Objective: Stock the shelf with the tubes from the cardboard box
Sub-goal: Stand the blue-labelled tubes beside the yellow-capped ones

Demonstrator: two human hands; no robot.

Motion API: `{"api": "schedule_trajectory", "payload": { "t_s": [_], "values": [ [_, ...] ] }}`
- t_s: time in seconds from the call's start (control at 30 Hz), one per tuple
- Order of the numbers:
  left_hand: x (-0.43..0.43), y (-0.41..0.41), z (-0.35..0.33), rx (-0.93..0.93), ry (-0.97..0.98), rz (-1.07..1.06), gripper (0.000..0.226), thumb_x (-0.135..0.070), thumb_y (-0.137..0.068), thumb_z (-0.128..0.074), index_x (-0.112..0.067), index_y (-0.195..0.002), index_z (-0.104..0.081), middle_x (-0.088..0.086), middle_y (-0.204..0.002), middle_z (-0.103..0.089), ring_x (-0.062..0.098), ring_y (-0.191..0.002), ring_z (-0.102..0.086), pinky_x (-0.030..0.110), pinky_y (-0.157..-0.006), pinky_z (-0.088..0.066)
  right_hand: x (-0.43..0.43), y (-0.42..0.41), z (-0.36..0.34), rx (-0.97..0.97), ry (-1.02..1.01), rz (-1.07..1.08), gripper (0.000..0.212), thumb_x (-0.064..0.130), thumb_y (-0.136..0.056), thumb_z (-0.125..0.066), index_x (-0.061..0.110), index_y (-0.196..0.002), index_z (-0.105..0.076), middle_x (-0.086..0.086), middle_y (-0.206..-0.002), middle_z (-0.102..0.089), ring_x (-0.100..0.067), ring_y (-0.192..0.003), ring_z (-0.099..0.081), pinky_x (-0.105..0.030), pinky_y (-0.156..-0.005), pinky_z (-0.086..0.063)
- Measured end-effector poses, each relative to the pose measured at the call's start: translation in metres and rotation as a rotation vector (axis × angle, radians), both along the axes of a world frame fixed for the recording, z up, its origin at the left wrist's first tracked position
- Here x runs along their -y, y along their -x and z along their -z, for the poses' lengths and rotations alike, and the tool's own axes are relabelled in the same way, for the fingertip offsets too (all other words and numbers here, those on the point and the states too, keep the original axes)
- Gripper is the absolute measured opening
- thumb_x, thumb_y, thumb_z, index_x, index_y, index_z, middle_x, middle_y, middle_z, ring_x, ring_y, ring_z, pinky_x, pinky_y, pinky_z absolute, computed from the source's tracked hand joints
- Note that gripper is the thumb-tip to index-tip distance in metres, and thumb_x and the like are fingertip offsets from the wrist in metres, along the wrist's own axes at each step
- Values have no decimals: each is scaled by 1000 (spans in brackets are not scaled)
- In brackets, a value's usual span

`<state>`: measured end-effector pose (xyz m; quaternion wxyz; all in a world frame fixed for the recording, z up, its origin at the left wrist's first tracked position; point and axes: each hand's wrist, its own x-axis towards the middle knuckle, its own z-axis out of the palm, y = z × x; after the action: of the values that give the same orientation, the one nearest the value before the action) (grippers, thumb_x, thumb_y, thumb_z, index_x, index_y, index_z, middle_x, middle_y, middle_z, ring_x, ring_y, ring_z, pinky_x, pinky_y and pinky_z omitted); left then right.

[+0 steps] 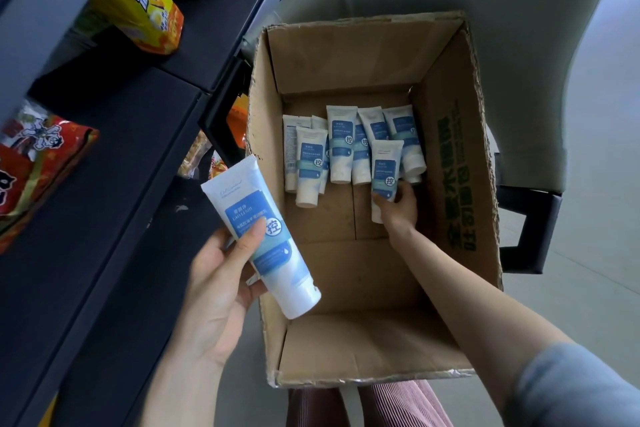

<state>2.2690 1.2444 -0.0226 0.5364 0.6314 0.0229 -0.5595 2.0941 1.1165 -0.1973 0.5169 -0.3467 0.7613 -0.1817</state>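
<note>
Starting at the far left, a dark shelf is seen, loaded with snack bags: a red bag low down, a yellow bag higher up. Next along, a tube is gripped in the left hand, with the thumb laid across the blue label, the fingers curled behind and the cap end angled down toward the box. It is held up over the box's left wall, between shelf and box. On to the box itself, open-topped beside the shelf: a row of tubes is laid on its bottom at the far end, caps toward the camera, some overlapping. Just right of that, a second tube is clasped by the right hand deep inside the box, fingers wrapped round its lower half, touching that row. The hands are kept well apart. Below the box's near edge, striped pink trousers are glimpsed; at the lower right, a blue sleeve.
</note>
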Motion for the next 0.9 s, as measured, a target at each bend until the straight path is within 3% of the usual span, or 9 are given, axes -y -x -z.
{"api": "schedule_trajectory", "payload": {
  "t_s": [0.2, 0.37, 0.43, 0.53, 0.67, 0.77, 0.9],
  "values": [
    [1, -4, -2, -31, 41, 66, 32, -15, -72, -61, -18, -103, -63, -2, -90, -71, 8, -75, -66, 20, -61, -55, -6, -4, -15, 189, 64, -67, 47, 17, -86, -68, 16, -128, -45, 1, -120, -56, -16, -112, -56, -31, -91, -45],
    [-3, -5, -12, -70, 58, 70, 37, -22, -75, -58, -17, -111, -62, 7, -97, -74, 15, -79, -69, 25, -67, -57, -9, -14, -48, 348, 106, -172, 43, 17, -84, -70, 20, -120, -45, 13, -106, -60, 3, -93, -61, -14, -73, -50],
    [-6, -8, -17, -62, 69, 74, 38, -28, -74, -63, -18, -111, -62, 8, -98, -73, 19, -77, -70, 28, -65, -57, -9, -18, -64, 413, 107, -221, 47, 19, -84, -70, 20, -123, -44, 7, -110, -64, -3, -98, -65, -22, -74, -55],
    [-12, -13, -26, 17, 81, 163, 58, -38, -62, -82, -20, -112, -60, 6, -106, -71, 24, -85, -69, 32, -64, -55, -12, -24, -89, 518, 105, -289, 49, 16, -85, -68, 21, -126, -42, 4, -105, -69, -12, -97, -69, -34, -72, -59],
    [-21, -19, -37, 142, 103, 181, 43, -27, -70, -70, -22, -111, -59, 4, -100, -70, 20, -84, -68, 29, -57, -54, -18, -33, -122, 561, 145, -429, 40, 18, -86, -65, 28, -117, -43, 6, -102, -72, -15, -97, -69, -40, -75, -60],
    [-31, -22, -45, 209, 127, 159, 42, -26, -68, -72, -24, -108, -60, 0, -96, -71, 18, -83, -68, 29, -57, -54, -26, -39, -141, 590, 168, -493, 32, 17, -90, -60, 21, -116, -42, 0, -104, -72, -22, -96, -69, -45, -74, -57],
    [-54, -27, -58, 277, 145, 96, 35, -24, -69, -69, -26, -103, -61, -5, -93, -71, 16, -83, -68, 29, -59, -56, -42, -48, -167, 633, 193, -564, 29, 17, -92, -55, 19, -115, -40, 2, -106, -71, -17, -96, -69, -37, -73, -59]
  ]
}}
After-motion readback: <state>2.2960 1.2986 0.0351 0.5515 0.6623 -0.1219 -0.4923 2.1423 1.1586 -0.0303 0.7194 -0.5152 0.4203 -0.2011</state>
